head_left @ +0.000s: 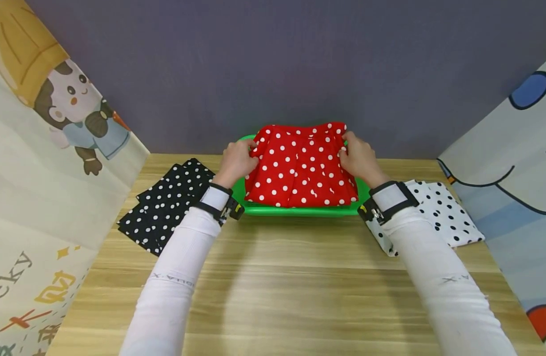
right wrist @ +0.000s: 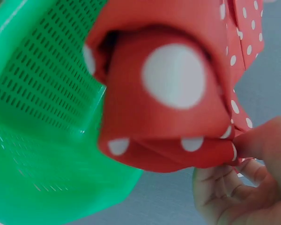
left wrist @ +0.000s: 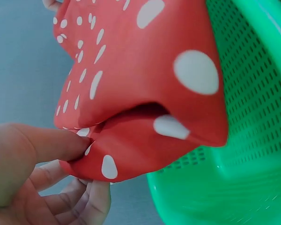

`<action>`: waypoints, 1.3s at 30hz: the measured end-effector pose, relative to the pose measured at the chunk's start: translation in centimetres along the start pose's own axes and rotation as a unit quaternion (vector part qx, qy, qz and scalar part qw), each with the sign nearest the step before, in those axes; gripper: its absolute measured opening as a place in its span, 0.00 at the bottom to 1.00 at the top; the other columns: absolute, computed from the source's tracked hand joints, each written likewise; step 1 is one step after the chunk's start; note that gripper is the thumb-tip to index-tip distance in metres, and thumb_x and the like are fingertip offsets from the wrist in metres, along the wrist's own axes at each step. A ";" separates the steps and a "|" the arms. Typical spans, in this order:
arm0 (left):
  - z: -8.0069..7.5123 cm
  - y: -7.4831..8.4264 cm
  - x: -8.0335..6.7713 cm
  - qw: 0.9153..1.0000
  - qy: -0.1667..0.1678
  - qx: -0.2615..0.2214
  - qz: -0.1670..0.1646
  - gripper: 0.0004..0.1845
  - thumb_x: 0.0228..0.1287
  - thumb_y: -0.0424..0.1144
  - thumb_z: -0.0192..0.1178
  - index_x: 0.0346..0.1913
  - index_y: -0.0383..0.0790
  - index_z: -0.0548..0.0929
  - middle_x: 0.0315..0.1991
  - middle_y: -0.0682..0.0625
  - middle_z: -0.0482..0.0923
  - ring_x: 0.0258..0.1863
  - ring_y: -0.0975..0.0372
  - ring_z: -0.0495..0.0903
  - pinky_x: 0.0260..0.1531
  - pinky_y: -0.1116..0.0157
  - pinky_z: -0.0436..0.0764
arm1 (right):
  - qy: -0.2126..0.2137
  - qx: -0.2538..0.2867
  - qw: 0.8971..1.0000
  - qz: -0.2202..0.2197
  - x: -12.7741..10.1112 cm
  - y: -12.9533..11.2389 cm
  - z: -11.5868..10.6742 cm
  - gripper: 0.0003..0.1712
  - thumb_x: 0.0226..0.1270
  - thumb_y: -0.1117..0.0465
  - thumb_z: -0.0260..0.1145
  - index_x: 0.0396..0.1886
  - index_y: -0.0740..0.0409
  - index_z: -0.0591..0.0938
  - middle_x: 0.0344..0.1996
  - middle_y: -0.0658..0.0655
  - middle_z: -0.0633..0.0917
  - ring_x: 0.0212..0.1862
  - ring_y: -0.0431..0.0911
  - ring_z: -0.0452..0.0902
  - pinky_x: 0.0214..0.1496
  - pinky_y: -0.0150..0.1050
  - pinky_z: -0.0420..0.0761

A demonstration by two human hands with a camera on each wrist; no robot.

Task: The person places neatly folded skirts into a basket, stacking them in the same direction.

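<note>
Head view: red cloth [head_left: 301, 165] over green basket [head_left: 299, 211].

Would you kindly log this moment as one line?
left hand: grips red cloth | right hand: grips cloth | cloth over green basket

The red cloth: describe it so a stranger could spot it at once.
On the wooden table, against the back wall, sits a green basket. Over it both hands hold the folded red cloth by its sides. Alone among the spotted cloths, it is red with white dots.
</note>
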State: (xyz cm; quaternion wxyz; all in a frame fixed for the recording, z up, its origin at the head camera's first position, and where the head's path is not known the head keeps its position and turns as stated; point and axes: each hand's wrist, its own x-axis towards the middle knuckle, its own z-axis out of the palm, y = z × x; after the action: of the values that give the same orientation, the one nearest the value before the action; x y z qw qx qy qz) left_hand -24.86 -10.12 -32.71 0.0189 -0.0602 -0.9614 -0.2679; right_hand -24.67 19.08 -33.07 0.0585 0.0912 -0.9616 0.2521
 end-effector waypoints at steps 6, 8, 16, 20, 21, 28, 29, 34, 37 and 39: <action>0.4 0.0 0.9 1.000 0.001 0.003 -0.011 0.21 0.56 0.36 0.56 0.54 0.38 0.76 0.46 0.43 0.79 0.38 0.52 0.78 0.34 0.59 0.78 | -0.011 -0.006 1.000 0.016 1.0 0.1 0.4 0.25 0.64 0.65 0.53 0.59 0.71 0.62 0.48 0.73 0.75 0.46 0.64 0.73 0.50 0.60 0.71; 0.8 0.0 1.2 1.000 -0.003 0.005 -0.016 0.21 0.56 0.37 0.56 0.54 0.38 0.76 0.47 0.43 0.79 0.40 0.51 0.77 0.36 0.58 0.77 | -0.019 -0.004 1.000 0.024 1.1 0.1 0.6 0.26 0.64 0.65 0.53 0.59 0.71 0.61 0.49 0.73 0.74 0.48 0.64 0.73 0.52 0.60 0.71; 2.1 -0.1 1.8 0.999 -0.033 0.028 -0.031 0.20 0.56 0.38 0.58 0.53 0.39 0.76 0.46 0.44 0.79 0.42 0.53 0.76 0.39 0.58 0.76 | -0.049 -0.012 0.997 0.054 1.2 0.6 1.7 0.26 0.65 0.64 0.52 0.61 0.69 0.60 0.52 0.73 0.74 0.50 0.64 0.73 0.53 0.59 0.70; 2.7 -0.2 2.0 0.998 -0.046 0.038 -0.027 0.18 0.56 0.36 0.58 0.50 0.37 0.76 0.43 0.43 0.79 0.40 0.53 0.76 0.38 0.60 0.76 | -0.066 -0.017 0.996 0.064 1.2 1.0 2.2 0.26 0.66 0.64 0.52 0.61 0.69 0.59 0.50 0.72 0.75 0.47 0.62 0.74 0.51 0.57 0.73; 2.8 -0.2 2.1 0.998 -0.051 0.038 -0.029 0.18 0.55 0.36 0.58 0.50 0.37 0.75 0.43 0.43 0.78 0.40 0.53 0.76 0.38 0.60 0.76 | -0.067 -0.021 0.996 0.063 1.2 1.1 2.4 0.26 0.66 0.64 0.52 0.61 0.69 0.60 0.50 0.72 0.75 0.47 0.62 0.75 0.51 0.57 0.72; 3.4 -0.2 2.4 0.997 -0.062 0.036 -0.041 0.15 0.55 0.34 0.58 0.46 0.36 0.74 0.41 0.43 0.77 0.39 0.53 0.75 0.35 0.60 0.76 | -0.097 -0.042 0.992 0.075 1.5 1.5 3.1 0.24 0.66 0.64 0.50 0.59 0.69 0.60 0.39 0.72 0.79 0.35 0.59 0.78 0.33 0.48 0.77; 3.4 -0.2 2.5 0.996 -0.064 0.036 -0.042 0.14 0.55 0.34 0.58 0.46 0.36 0.74 0.41 0.43 0.76 0.38 0.53 0.75 0.35 0.60 0.76 | -0.102 -0.041 0.991 0.080 1.6 1.6 3.3 0.25 0.66 0.64 0.50 0.60 0.69 0.60 0.37 0.71 0.79 0.33 0.58 0.78 0.30 0.45 0.77; 3.8 -0.4 2.8 0.995 -0.074 0.044 -0.046 0.13 0.55 0.34 0.58 0.44 0.35 0.73 0.38 0.42 0.76 0.37 0.52 0.75 0.33 0.61 0.76 | -0.120 -0.046 0.987 0.096 2.1 1.7 3.6 0.27 0.66 0.63 0.52 0.62 0.68 0.58 0.37 0.70 0.78 0.32 0.57 0.77 0.30 0.43 0.77; 4.0 -0.5 2.9 0.994 -0.082 0.042 -0.055 0.14 0.55 0.34 0.59 0.44 0.36 0.72 0.38 0.42 0.76 0.38 0.52 0.75 0.34 0.61 0.76 | -0.130 -0.051 0.984 0.106 2.3 1.7 3.7 0.29 0.65 0.63 0.52 0.64 0.68 0.57 0.44 0.72 0.77 0.39 0.59 0.77 0.39 0.48 0.78; 4.2 -0.6 3.0 0.993 -0.087 0.043 -0.060 0.15 0.54 0.34 0.59 0.45 0.36 0.72 0.39 0.42 0.76 0.39 0.52 0.75 0.35 0.61 0.76 | -0.138 -0.050 0.983 0.113 2.5 1.6 3.8 0.30 0.65 0.64 0.52 0.65 0.68 0.57 0.50 0.72 0.75 0.43 0.60 0.76 0.45 0.50 0.78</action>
State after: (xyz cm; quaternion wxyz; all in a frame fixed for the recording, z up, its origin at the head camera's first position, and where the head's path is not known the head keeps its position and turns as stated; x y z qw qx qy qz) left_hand -27.94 -8.13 -36.39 -0.0789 -0.0246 -0.9717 -0.2212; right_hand -27.66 18.23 -36.71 -0.0988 0.0124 -0.9760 0.1936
